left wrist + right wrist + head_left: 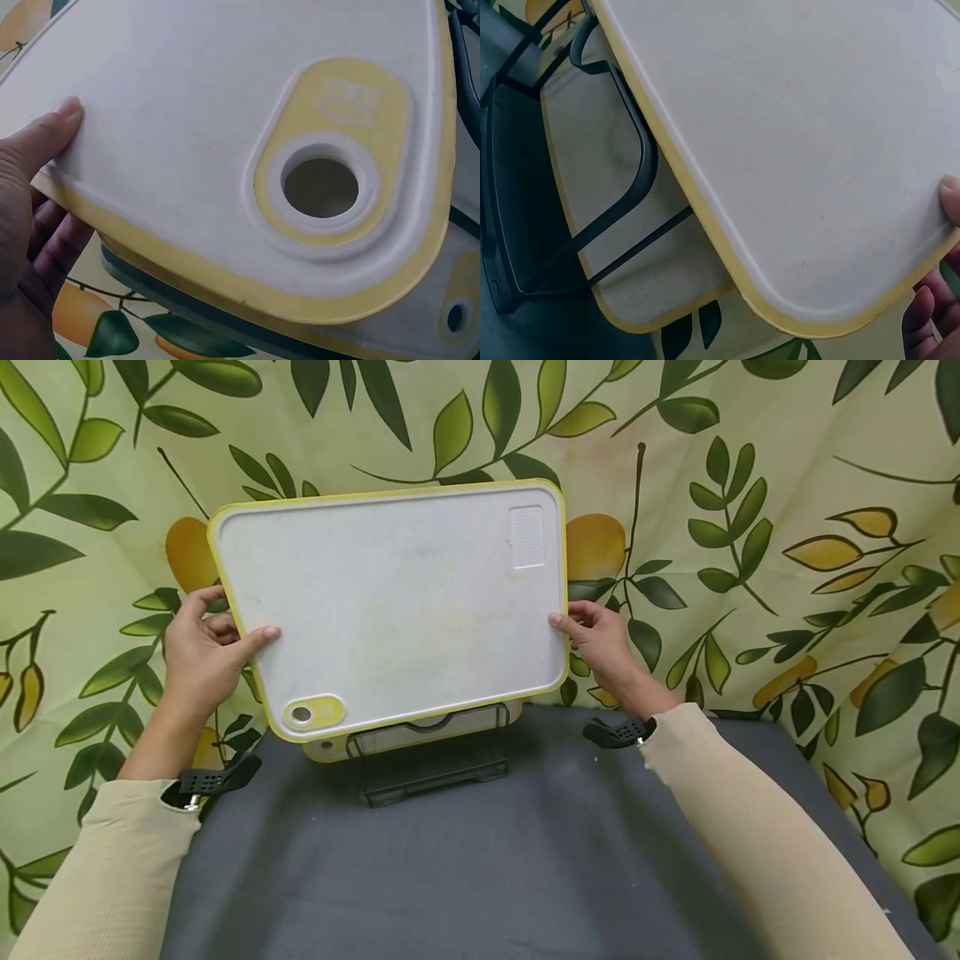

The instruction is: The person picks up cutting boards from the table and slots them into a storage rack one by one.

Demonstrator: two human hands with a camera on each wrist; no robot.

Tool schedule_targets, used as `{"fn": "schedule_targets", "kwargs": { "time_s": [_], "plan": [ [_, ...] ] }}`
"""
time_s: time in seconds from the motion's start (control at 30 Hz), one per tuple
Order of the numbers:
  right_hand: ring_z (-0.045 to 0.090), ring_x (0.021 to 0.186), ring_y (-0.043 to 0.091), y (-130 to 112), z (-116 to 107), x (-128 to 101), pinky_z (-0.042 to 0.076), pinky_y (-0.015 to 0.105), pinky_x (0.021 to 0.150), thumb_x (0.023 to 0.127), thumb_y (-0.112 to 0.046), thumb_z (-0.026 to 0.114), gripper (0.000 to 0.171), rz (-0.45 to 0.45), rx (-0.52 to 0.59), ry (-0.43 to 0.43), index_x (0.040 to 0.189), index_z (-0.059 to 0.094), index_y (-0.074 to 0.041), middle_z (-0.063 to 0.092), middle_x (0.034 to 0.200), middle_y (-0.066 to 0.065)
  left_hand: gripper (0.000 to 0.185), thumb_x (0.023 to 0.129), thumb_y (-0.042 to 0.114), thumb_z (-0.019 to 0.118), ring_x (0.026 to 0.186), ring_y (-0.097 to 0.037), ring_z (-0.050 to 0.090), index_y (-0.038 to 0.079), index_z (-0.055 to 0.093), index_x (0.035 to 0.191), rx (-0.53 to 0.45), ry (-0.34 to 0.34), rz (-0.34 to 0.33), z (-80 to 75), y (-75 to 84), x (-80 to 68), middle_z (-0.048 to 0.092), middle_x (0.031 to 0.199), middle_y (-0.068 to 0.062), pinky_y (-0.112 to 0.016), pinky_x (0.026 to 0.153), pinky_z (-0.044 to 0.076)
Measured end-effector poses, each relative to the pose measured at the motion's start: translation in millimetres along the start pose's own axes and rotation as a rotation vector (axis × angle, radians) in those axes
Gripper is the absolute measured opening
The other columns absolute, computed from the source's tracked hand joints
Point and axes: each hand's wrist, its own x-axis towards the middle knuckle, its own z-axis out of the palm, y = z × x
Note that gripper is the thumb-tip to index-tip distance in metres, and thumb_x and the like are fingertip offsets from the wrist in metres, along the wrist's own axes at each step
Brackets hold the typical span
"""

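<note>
A white cutting board [390, 602] with a yellow rim is held up between both hands, tilted in the head view. My left hand [201, 647] grips its left edge, thumb on the front face and fingers behind. At the right edge my right hand [600, 639] pinches it the same way. A yellow oval with a round hole [321, 187] marks the lower left corner, and a textured patch [527, 537] the upper right. Behind and below, a second white board [630, 150] with a yellow rim stands in a dark wire rack [435, 774], mostly hidden by the held board.
The rack stands on a table with a dark grey cover [465, 877], near its back edge. A curtain [750, 568] printed with leaves and fruit hangs close behind the table. Black straps [618, 732] circle both wrists below beige sleeves.
</note>
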Motion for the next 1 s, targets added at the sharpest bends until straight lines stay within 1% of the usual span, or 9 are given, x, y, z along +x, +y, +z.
{"fn": "schedule_targets", "kwargs": {
  "time_s": [0.13, 0.3, 0.37, 0.57, 0.67, 0.8, 1.0],
  "plan": [
    [0.054, 0.088, 0.014, 2, 2, 1, 0.047, 0.032, 0.078, 0.095, -0.028, 0.072, 0.034, -0.008, 0.005, 0.01, 0.121, 0.069, -0.005, 0.062, 0.087, -0.011, 0.057, 0.083, -0.002, 0.079, 0.068, 0.01, 0.068, 0.022, 0.051, 0.127, 0.009, 0.022, 0.008, 0.1, -0.6, 0.9, 0.069, 0.075, 0.03, -0.008, 0.063, 0.053],
    [0.054, 0.084, 0.013, 4, 3, 2, 0.046, 0.027, 0.073, 0.094, -0.027, 0.073, 0.033, -0.016, 0.006, 0.01, 0.119, 0.069, -0.006, 0.062, 0.086, -0.011, 0.057, 0.083, -0.001, 0.079, 0.068, 0.01, 0.068, 0.023, 0.051, 0.126, 0.028, 0.024, 0.01, -0.5, -2.8, 0.3, 0.069, 0.075, 0.032, -0.007, 0.062, 0.052],
    [0.053, 0.083, 0.012, 6, 4, 2, 0.045, 0.025, 0.072, 0.094, -0.027, 0.073, 0.034, -0.016, 0.001, 0.009, 0.12, 0.069, -0.005, 0.061, 0.086, -0.011, 0.056, 0.084, 0.0, 0.079, 0.068, 0.01, 0.067, 0.023, 0.05, 0.126, 0.039, 0.018, 0.004, -0.8, -4.1, -0.4, 0.068, 0.076, 0.033, -0.007, 0.063, 0.052],
    [0.051, 0.084, 0.012, 8, 7, 2, 0.044, 0.028, 0.074, 0.094, -0.028, 0.073, 0.037, -0.013, -0.009, 0.003, 0.121, 0.069, -0.004, 0.061, 0.085, -0.012, 0.056, 0.085, 0.004, 0.079, 0.067, 0.012, 0.066, 0.024, 0.049, 0.127, 0.085, 0.015, -0.031, -2.2, -9.7, -3.6, 0.066, 0.075, 0.036, -0.006, 0.062, 0.051],
    [0.051, 0.085, 0.012, 10, 9, 2, 0.043, 0.028, 0.074, 0.093, -0.028, 0.074, 0.037, -0.01, -0.017, -0.002, 0.121, 0.07, -0.004, 0.062, 0.084, -0.012, 0.058, 0.085, 0.006, 0.08, 0.066, 0.012, 0.065, 0.022, 0.047, 0.13, 0.106, 0.014, -0.049, -3.0, -12.9, -5.4, 0.065, 0.073, 0.037, -0.007, 0.061, 0.05],
    [0.053, 0.087, 0.011, 14, 10, 1, 0.045, 0.025, 0.076, 0.093, -0.028, 0.074, 0.038, -0.01, -0.024, -0.014, 0.121, 0.069, -0.001, 0.062, 0.084, -0.012, 0.06, 0.085, 0.007, 0.08, 0.065, 0.012, 0.064, 0.019, 0.047, 0.133, 0.124, 0.014, -0.059, -2.7, -16.1, -8.0, 0.063, 0.071, 0.038, -0.007, 0.06, 0.049],
    [0.047, 0.08, 0.01, 19, 11, -2, 0.04, 0.023, 0.071, 0.094, -0.029, 0.073, 0.039, 0.002, -0.038, -0.033, 0.121, 0.068, 0.0, 0.061, 0.083, -0.01, 0.058, 0.085, 0.007, 0.08, 0.065, 0.012, 0.064, 0.021, 0.048, 0.131, 0.121, 0.009, -0.06, -0.4, -20.1, -13.4, 0.063, 0.071, 0.037, -0.007, 0.059, 0.049]
  ]
}}
